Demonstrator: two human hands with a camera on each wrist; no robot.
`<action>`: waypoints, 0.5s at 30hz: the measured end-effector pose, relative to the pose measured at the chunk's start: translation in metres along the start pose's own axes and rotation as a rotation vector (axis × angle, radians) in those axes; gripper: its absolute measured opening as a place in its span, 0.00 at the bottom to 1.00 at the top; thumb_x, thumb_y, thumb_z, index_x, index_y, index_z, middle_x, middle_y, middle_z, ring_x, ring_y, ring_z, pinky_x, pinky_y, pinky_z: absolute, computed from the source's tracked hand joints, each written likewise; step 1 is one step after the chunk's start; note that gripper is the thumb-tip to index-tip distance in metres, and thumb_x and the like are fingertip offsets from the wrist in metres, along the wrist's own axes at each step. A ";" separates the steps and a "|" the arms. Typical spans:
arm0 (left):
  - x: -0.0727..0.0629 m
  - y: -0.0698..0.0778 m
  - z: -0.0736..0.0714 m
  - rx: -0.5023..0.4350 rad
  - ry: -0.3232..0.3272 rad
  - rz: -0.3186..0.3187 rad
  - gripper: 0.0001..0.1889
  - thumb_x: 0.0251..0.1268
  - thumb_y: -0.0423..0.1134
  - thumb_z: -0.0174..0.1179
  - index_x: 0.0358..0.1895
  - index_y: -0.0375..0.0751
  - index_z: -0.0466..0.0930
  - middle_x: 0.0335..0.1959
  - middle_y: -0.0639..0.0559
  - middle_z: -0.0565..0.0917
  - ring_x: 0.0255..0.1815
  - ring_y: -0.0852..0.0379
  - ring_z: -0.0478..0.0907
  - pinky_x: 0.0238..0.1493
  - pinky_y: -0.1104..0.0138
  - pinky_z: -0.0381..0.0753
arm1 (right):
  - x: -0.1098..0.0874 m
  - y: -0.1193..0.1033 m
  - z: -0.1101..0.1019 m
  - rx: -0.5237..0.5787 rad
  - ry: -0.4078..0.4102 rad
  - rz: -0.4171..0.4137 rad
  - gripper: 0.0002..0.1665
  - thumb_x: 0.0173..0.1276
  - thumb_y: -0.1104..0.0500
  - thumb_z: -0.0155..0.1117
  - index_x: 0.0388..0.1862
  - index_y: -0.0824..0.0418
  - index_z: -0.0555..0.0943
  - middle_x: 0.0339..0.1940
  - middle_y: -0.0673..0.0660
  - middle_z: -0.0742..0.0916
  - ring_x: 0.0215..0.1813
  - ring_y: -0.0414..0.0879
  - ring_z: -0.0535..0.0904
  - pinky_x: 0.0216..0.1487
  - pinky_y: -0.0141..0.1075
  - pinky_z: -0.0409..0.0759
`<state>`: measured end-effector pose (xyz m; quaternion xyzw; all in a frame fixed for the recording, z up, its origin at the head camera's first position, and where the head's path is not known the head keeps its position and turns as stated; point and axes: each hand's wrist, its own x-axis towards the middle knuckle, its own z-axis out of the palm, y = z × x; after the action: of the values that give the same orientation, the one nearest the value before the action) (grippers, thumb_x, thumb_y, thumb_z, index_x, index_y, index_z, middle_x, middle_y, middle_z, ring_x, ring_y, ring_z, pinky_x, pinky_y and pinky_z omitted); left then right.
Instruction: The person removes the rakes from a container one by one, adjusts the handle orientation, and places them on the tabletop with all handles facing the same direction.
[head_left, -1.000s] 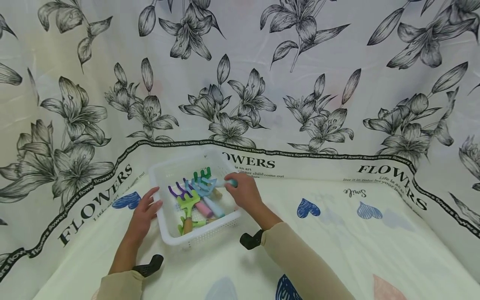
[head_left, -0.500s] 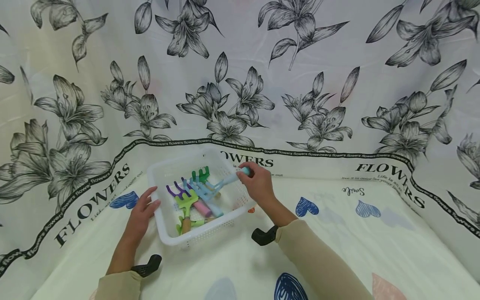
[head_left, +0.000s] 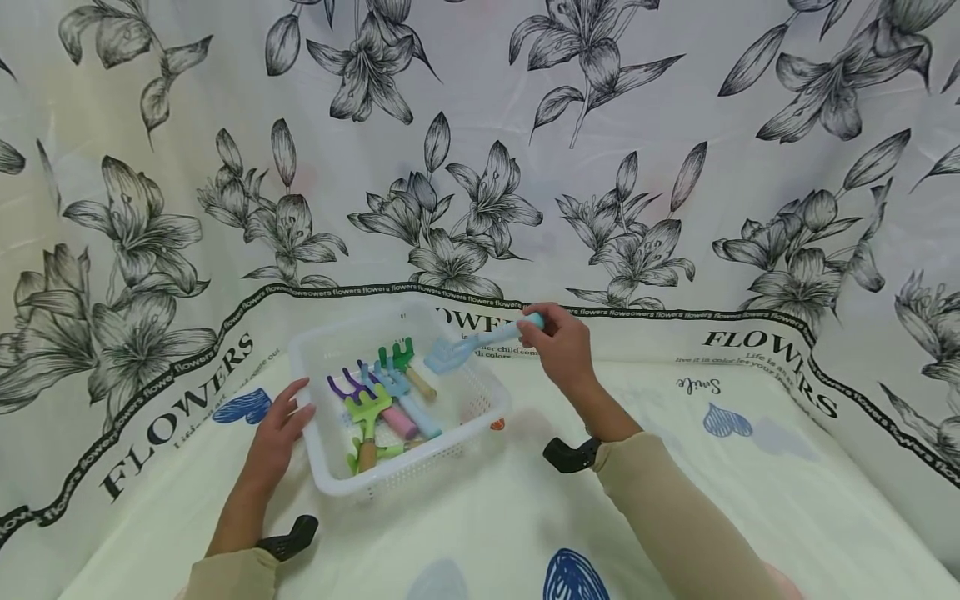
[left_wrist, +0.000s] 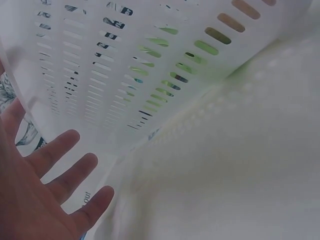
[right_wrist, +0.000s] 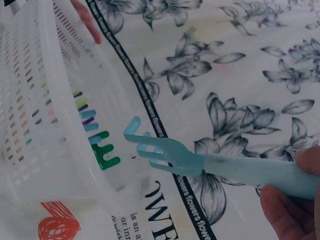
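Note:
My right hand (head_left: 562,350) pinches the handle end of a light blue toy hand rake (right_wrist: 240,170). Its tines point left, overlapping the far right part of a white plastic basket (head_left: 399,477) in the head view. At the basket's left rim, my left hand (head_left: 273,433) touches the edge; three spread fingers (left_wrist: 75,175) stand off the slotted outer wall. Inside the basket lie a light green fork (head_left: 367,408), a purple-tined one with a pink handle (head_left: 400,423), another light blue one (head_left: 416,412) and a dark green one (head_left: 397,356) with a wooden handle.
The basket stands on a pale cloth (head_left: 637,500) printed with hearts (head_left: 727,419). Behind it rises a white curtain (head_left: 480,67) with lily drawings and a black-lettered border (head_left: 352,291). Another light green tool (head_left: 390,451) lies at the basket's near side.
My right hand has drawn the light blue rake up and to the right, away from the other tools, uncovering the dark green one's wooden handle. The left hand stays at the rim.

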<state>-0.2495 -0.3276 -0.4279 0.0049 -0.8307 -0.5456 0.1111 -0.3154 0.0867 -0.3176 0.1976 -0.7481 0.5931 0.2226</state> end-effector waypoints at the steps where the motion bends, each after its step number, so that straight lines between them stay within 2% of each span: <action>1: 0.000 0.000 0.000 0.000 0.000 0.000 0.32 0.77 0.49 0.45 0.79 0.52 0.47 0.77 0.34 0.46 0.73 0.29 0.47 0.66 0.36 0.54 | 0.001 0.001 -0.004 0.009 0.015 -0.002 0.14 0.67 0.62 0.66 0.50 0.68 0.81 0.36 0.63 0.86 0.35 0.56 0.85 0.38 0.39 0.84; 5: 0.000 0.001 -0.001 0.007 -0.005 -0.003 0.32 0.77 0.50 0.44 0.79 0.52 0.46 0.78 0.35 0.45 0.74 0.29 0.46 0.66 0.36 0.54 | 0.003 0.005 -0.020 0.015 0.077 -0.005 0.16 0.68 0.62 0.65 0.51 0.70 0.80 0.37 0.66 0.86 0.35 0.56 0.84 0.40 0.43 0.84; 9: -0.002 0.003 -0.002 0.012 -0.012 -0.015 0.32 0.78 0.51 0.44 0.79 0.53 0.46 0.78 0.36 0.44 0.74 0.30 0.44 0.66 0.36 0.55 | 0.000 0.010 -0.030 -0.057 0.133 0.023 0.16 0.69 0.60 0.65 0.52 0.68 0.80 0.38 0.64 0.87 0.34 0.49 0.84 0.39 0.37 0.84; 12: -0.001 0.003 -0.002 0.004 -0.017 -0.018 0.32 0.78 0.50 0.44 0.79 0.51 0.46 0.77 0.34 0.45 0.74 0.29 0.45 0.66 0.36 0.55 | -0.003 0.017 -0.035 -0.126 0.167 0.047 0.16 0.69 0.59 0.65 0.51 0.66 0.80 0.37 0.62 0.87 0.34 0.47 0.84 0.35 0.30 0.82; 15: 0.000 0.002 -0.002 -0.006 -0.020 -0.018 0.32 0.78 0.49 0.44 0.79 0.49 0.46 0.76 0.32 0.46 0.73 0.28 0.47 0.65 0.36 0.56 | -0.007 0.027 -0.039 -0.195 0.187 0.081 0.14 0.69 0.59 0.64 0.51 0.64 0.81 0.34 0.61 0.87 0.34 0.48 0.84 0.33 0.30 0.78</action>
<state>-0.2490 -0.3288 -0.4258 0.0065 -0.8301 -0.5490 0.0977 -0.3212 0.1304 -0.3354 0.0884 -0.7855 0.5421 0.2852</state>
